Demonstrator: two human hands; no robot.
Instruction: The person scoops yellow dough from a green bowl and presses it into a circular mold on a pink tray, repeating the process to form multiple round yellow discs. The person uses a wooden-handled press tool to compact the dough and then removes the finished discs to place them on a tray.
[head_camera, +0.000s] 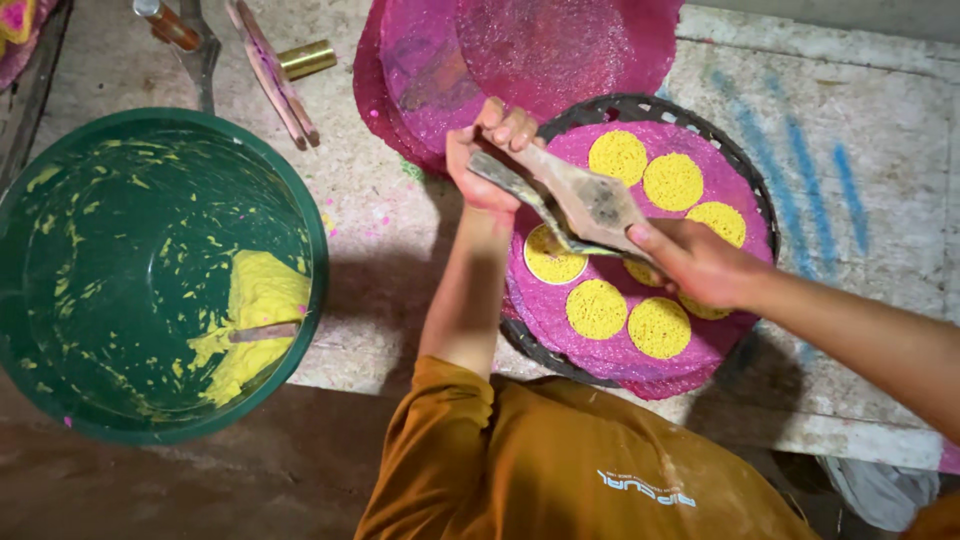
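Observation:
My left hand (490, 150) grips the far end of a worn, paste-smeared wooden tool (585, 200). My right hand (700, 265) holds its near end. The tool hangs tilted just above a pink round sheet (535, 300) that lies in a black woven tray (620, 103). Several yellow paste discs (672, 181) sit in a ring on the pink sheet. One disc (553, 258) lies partly under the tool, and another is partly hidden by my right hand.
A green bucket (60, 330) smeared with yellow paste (255, 300) stands at the left, a stick (262, 332) lying in it. More pink sheets (520, 50) are stacked behind the tray. Wooden sticks (275, 75), a brass cylinder (308, 58) and a metal tool (200, 55) lie at the back left.

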